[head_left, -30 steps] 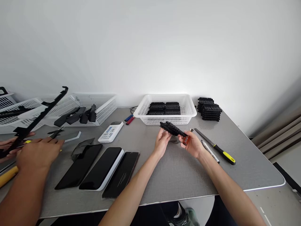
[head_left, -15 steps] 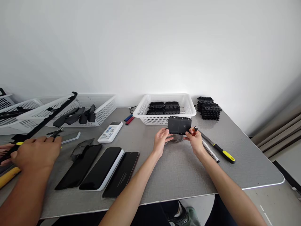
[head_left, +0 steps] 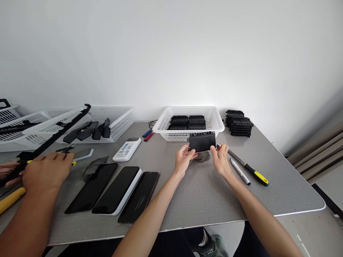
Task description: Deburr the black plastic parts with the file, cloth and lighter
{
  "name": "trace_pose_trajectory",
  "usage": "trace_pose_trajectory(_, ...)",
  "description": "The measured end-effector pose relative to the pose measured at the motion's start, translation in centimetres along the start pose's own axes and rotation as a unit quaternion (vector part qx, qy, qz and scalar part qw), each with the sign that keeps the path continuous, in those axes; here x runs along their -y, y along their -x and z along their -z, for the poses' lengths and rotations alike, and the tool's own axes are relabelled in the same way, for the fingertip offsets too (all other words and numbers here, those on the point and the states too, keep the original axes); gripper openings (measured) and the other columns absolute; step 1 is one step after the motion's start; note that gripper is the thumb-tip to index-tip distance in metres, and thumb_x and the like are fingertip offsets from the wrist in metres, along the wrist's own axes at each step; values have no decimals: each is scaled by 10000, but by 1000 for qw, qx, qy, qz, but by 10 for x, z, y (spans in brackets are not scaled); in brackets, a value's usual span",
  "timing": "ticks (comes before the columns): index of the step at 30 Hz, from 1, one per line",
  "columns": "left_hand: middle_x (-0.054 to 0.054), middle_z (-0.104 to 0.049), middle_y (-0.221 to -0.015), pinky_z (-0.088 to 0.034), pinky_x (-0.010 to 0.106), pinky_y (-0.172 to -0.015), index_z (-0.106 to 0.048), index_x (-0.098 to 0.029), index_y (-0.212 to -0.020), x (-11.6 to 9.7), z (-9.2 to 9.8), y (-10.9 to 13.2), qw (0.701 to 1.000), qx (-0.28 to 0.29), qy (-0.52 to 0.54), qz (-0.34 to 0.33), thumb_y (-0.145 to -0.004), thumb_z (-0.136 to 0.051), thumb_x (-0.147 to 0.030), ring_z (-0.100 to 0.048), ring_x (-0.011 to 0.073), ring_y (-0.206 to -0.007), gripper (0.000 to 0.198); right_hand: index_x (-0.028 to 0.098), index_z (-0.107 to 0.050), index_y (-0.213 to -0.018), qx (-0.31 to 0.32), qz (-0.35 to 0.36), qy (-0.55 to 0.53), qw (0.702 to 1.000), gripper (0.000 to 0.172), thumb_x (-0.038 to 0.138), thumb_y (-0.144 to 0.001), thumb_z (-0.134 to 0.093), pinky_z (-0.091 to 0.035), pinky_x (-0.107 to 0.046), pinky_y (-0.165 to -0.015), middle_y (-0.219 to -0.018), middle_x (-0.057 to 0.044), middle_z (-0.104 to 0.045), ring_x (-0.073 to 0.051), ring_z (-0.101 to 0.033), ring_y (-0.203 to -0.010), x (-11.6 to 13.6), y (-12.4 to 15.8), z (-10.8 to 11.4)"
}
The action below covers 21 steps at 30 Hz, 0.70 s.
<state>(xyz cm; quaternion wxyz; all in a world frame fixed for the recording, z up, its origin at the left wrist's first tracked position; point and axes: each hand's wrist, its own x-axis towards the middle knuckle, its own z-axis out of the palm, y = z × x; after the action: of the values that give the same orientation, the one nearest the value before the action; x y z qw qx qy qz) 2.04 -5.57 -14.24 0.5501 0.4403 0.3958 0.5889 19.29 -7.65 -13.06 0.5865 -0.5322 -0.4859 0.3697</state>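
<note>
- The left hand (head_left: 184, 159) and the right hand (head_left: 220, 160) hold a flat black rectangular plastic plate (head_left: 202, 141) between them, fingertips pinching its two short ends.
- The plate stands on edge just above the grey table (head_left: 203, 200), its broad face toward the camera, right in front of the white slotted plastic basket (head_left: 189, 135).
- That basket holds rows of black plastic parts (head_left: 187, 122); a separate stack of similar black parts (head_left: 238, 123) sits on the table to its right.
- The right hand may also keep a small object against the palm, though the view is too small to tell.
- Right of the hands lie a white marker pen (head_left: 239, 171) and a yellow-and-black-handled metal file (head_left: 249, 168).
- Left of them lie three dark smartphones (head_left: 115, 191) side by side and a white remote control (head_left: 127, 149).
- At the far left, another person's hand (head_left: 46, 169) rests on the table beside a long black plastic strip (head_left: 53, 134).
</note>
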Motion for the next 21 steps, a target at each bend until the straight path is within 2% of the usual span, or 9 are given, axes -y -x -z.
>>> trace_pose_trajectory(3, 60, -757, -873, -579, 469, -927, -617, -178, -1008, 2, 0, -1, 1000, -5, 7, -7, -720, -815, -396, -749, 258, -905, 413, 271, -425, -798, 35, -25, -12, 999, 285, 492, -899, -572, -393, -328, -812, -875, -9, -425, -210, -430, -886, 1, 1, 0)
trace_pose_trajectory(6, 70, -759, -928, -570, 483, -944, -618, -178, -1027, 2, -1, -1, 1000, 1, 13, -11, -712, -821, -381, -742, 261, -933, 426, 254, -426, -747, 109, -70, -44, 991, 329, 525, -914, -509, -366, -286, -645, -755, 12, -407, -176, -395, -717, 2, 0, -2)
trace_pose_trajectory(10, 77, -759, -941, -560, 483, -952, -615, -178, -1045, 2, -3, 0, 1000, 19, 15, -12, -697, -833, -370, -734, 261, -950, 454, 237, -410, -717, 229, -159, -103, 955, 344, 550, -856, -448, -247, -248, -502, -666, 30, -356, -139, -316, -594, 3, 0, -8)
trace_pose_trajectory(15, 84, -764, -925, -551, 465, -952, -614, -182, -1049, 3, -5, 2, 999, 45, 9, -10, -702, -829, -377, -737, 258, -928, 452, 236, -375, -695, 325, -246, -161, 899, 306, 533, -761, -405, -183, -235, -471, -632, 46, -302, -123, -256, -549, 9, 3, -10)
trace_pose_trajectory(18, 80, -763, -905, -548, 437, -928, -599, -188, -1079, 5, -6, 2, 998, 62, -20, -19, -733, -800, -387, -739, 251, -905, 448, 236, -358, -669, 351, -274, -179, 877, 271, 495, -735, -398, -183, -238, -466, -628, 44, -290, -123, -246, -546, 13, 5, -11)
trace_pose_trajectory(21, 63, -755, -857, -555, 375, -837, -594, -190, -1073, 7, -6, 3, 995, 71, -61, -28, -754, -774, -384, -728, 222, -837, 414, 233, -354, -656, 360, -291, -190, 866, 244, 466, -719, -393, -174, -242, -462, -632, 42, -283, -122, -232, -544, 15, 7, -11)
